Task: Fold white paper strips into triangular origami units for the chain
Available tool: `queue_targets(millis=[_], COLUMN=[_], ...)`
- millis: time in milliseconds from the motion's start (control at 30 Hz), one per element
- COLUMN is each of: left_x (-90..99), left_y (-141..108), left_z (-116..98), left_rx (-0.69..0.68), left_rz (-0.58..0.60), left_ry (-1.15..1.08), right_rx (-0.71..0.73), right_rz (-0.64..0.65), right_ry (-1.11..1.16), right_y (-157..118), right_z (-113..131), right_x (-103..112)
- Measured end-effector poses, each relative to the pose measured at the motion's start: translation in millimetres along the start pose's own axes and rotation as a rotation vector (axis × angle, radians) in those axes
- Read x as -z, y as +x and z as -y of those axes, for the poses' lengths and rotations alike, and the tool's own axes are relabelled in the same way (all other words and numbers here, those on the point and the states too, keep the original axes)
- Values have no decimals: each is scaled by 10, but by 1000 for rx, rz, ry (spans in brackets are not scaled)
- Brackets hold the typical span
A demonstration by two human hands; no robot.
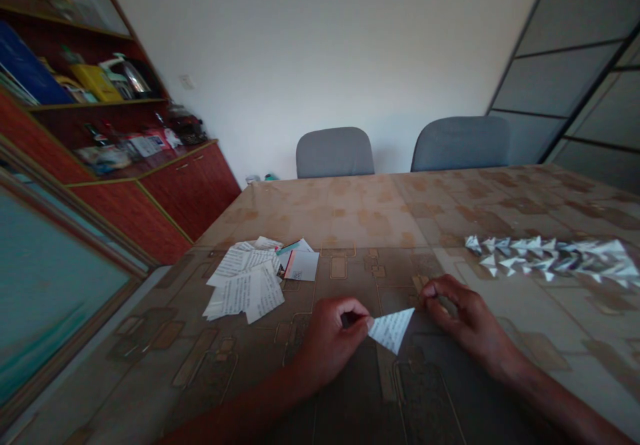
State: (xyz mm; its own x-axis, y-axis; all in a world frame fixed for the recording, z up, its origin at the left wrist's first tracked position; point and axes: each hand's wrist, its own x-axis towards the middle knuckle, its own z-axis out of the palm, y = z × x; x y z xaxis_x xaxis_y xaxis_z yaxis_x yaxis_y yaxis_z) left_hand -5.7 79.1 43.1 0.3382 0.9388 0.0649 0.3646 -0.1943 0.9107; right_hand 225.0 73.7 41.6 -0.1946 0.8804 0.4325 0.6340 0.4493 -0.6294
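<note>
A small printed paper folded into a triangle (391,330) is pinched by one corner between the thumb and index finger of my left hand (336,332). It is held a little above the table, with lines of text on its face. My right hand (463,318) is just right of the triangle's far corner, with a small gap between them. Its thumb and index finger curl together at the tips, and I see nothing in them. Left of my hands lies a loose pile of printed paper pieces (250,285), with a few coloured ones at its right side.
Rows of folded paper pieces (545,255) stand on the right of the patterned table (350,212). Two grey chairs (335,152) are at the far edge, before a white wall. A red-brown cabinet (190,185) with crowded shelves stands at the left.
</note>
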Motion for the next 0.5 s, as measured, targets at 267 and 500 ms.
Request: queue_targets(millis=[267, 500], left_x=[-84, -44], left_y=[-122, -129], left_z=[-6, 41], left_rx=[-307, -368], left_rz=[-126, -93], left_ry=[337, 371], right_rx=[175, 153], right_rz=[163, 169], right_ry=[10, 10], right_y=[-35, -47], right_z=[248, 201], right_x=[-96, -68])
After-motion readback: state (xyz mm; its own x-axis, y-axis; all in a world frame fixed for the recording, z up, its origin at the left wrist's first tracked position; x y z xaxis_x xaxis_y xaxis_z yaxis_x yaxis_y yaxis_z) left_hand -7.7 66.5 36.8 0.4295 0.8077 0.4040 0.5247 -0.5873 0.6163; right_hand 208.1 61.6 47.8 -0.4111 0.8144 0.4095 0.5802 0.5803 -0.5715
